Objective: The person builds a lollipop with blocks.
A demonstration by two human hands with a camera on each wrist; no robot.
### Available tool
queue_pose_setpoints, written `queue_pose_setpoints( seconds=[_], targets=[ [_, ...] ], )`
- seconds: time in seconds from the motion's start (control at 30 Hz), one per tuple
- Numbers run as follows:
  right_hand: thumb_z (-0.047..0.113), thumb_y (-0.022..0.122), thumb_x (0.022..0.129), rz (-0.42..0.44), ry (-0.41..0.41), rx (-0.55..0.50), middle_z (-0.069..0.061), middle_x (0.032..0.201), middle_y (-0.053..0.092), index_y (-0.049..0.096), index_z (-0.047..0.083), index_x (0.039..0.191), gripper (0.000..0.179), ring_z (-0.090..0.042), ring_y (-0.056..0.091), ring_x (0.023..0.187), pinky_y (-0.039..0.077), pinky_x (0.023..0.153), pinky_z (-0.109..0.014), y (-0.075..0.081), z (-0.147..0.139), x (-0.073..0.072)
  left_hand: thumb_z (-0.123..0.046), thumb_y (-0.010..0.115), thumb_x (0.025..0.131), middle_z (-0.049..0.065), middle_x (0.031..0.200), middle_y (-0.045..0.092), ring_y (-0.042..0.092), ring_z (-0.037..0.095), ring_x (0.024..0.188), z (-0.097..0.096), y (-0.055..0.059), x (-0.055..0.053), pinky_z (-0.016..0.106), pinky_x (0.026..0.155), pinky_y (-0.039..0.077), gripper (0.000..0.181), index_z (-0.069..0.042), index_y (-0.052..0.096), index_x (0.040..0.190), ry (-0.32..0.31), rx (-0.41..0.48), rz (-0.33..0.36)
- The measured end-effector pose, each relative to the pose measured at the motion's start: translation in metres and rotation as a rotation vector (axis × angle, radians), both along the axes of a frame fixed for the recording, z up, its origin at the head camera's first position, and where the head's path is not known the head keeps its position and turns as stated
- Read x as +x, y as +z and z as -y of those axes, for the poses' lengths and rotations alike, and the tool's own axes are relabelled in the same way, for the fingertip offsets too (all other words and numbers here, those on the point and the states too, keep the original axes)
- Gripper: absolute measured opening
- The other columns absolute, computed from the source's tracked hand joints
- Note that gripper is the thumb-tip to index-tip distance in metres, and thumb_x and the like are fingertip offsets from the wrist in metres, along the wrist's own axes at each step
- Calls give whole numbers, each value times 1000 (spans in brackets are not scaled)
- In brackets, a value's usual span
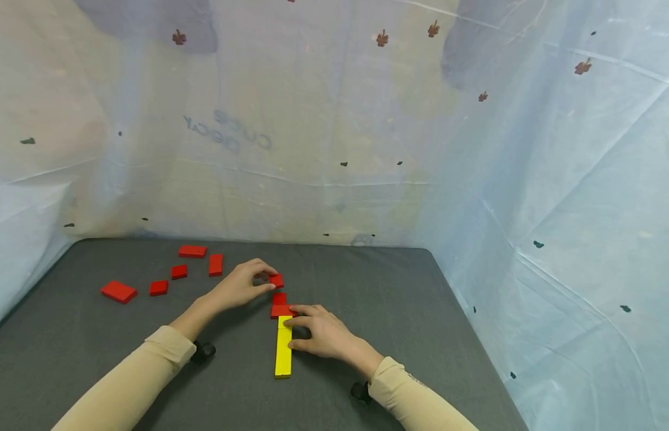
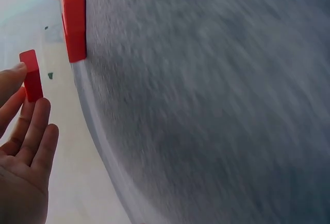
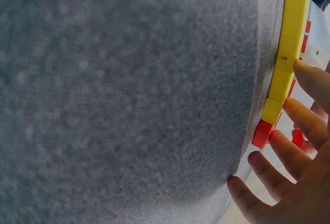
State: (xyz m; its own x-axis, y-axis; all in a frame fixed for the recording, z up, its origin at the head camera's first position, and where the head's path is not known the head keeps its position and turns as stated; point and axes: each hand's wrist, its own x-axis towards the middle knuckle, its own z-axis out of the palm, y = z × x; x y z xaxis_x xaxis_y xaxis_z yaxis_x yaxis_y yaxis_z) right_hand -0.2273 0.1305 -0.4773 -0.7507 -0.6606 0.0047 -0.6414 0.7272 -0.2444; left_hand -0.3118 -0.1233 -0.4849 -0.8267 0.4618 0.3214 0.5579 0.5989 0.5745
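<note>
My left hand (image 1: 238, 286) pinches a small red block (image 1: 277, 281) between thumb and fingertips, raised off the table in the left wrist view. Just below it on the table, a red block (image 1: 279, 298) meets a crosswise red block (image 1: 279, 311). A short yellow block (image 1: 285, 322) and a long yellow block (image 1: 282, 356) continue the line toward me. With fingers spread and nearly straight, my right hand (image 1: 327, 334) touches the right side of the yellow pieces and the crosswise red block's right end. In the right wrist view, its thumb rests against the long yellow block (image 3: 287, 44).
Several loose red blocks lie at the table's left: a larger one (image 1: 118, 291), two small ones (image 1: 159, 288) and two oblong ones (image 1: 192, 251) farther back. The dark grey table (image 1: 377, 293) ends at a hanging plastic sheet (image 1: 312, 120) behind and to the right.
</note>
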Motion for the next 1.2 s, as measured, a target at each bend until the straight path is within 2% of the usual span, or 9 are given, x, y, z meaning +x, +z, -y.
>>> queue_pose_setpoints(
  seconds=[0.23, 0.4, 0.63, 0.9, 1.2],
  targets=[
    [49, 62, 90, -9, 12, 1, 6, 150, 40, 59, 30, 132, 46, -20, 44, 130, 45, 98, -46, 0, 1, -1, -29, 71, 87, 0, 108, 61, 61, 16, 93, -14, -5, -6, 34, 77, 54, 29, -17, 67, 114, -49, -29, 36],
    [49, 63, 89, -15, 15, -2, 5, 149, 41, 60, 31, 131, 46, -20, 45, 129, 46, 98, -47, -1, 0, -1, -29, 70, 88, -2, 108, 61, 60, 14, 93, -24, -6, -8, 33, 79, 52, 28, -18, 67, 114, -70, -64, 86],
    [48, 63, 89, -19, 23, -11, 4, 150, 41, 60, 30, 131, 46, -21, 45, 128, 46, 97, -46, -1, 0, 0, -27, 71, 88, -5, 102, 60, 56, 8, 87, -33, -10, -13, 28, 77, 50, 26, -19, 67, 112, -75, -120, 131],
    [47, 63, 90, -2, 21, -16, 4, 150, 41, 60, 29, 132, 46, -21, 45, 129, 45, 98, -47, 0, 0, 0, -23, 71, 88, -5, 102, 60, 56, 8, 87, -38, -11, -12, 27, 78, 51, 23, -20, 68, 110, -94, -191, 172],
    [48, 63, 89, -8, 11, -10, 6, 150, 40, 60, 30, 131, 46, -20, 45, 129, 45, 98, -47, -1, -1, -1, -23, 67, 90, -6, 101, 60, 56, 9, 87, -40, -12, -15, 29, 80, 51, 19, -21, 69, 109, -87, -186, 198]
  ],
)
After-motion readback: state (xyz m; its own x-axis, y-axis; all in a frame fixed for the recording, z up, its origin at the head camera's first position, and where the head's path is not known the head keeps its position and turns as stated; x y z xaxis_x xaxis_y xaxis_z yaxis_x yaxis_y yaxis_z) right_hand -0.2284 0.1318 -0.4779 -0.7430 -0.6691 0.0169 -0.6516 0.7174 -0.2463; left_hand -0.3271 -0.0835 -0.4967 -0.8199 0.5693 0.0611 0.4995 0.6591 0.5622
